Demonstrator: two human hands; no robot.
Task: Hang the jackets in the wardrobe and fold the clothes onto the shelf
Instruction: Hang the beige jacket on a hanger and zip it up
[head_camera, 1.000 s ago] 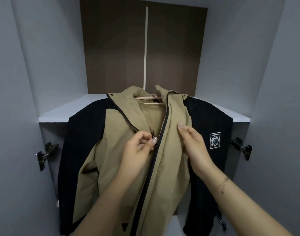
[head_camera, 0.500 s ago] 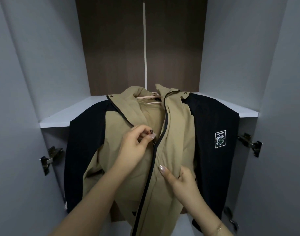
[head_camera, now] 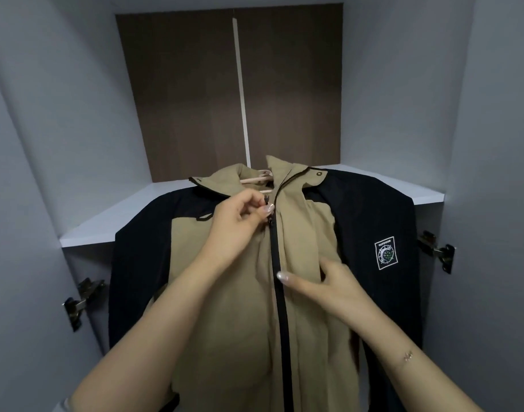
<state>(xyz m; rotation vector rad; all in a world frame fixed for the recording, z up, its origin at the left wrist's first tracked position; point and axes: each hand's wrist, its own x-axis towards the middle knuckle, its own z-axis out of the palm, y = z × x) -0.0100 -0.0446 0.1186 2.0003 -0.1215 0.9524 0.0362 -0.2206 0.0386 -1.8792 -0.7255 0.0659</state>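
jacket (head_camera: 225, 322) | left hand (head_camera: 240, 218) fingers pinch zipper pull (head_camera: 266, 200) | right hand (head_camera: 329, 285) grips front panel

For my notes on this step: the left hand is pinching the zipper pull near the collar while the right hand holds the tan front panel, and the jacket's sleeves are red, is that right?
Not quite: the sleeves are black, not red, as the head view shows. The rest stands: the left hand pinches the zipper pull near the collar, and the right hand holds the jacket's tan front panel.
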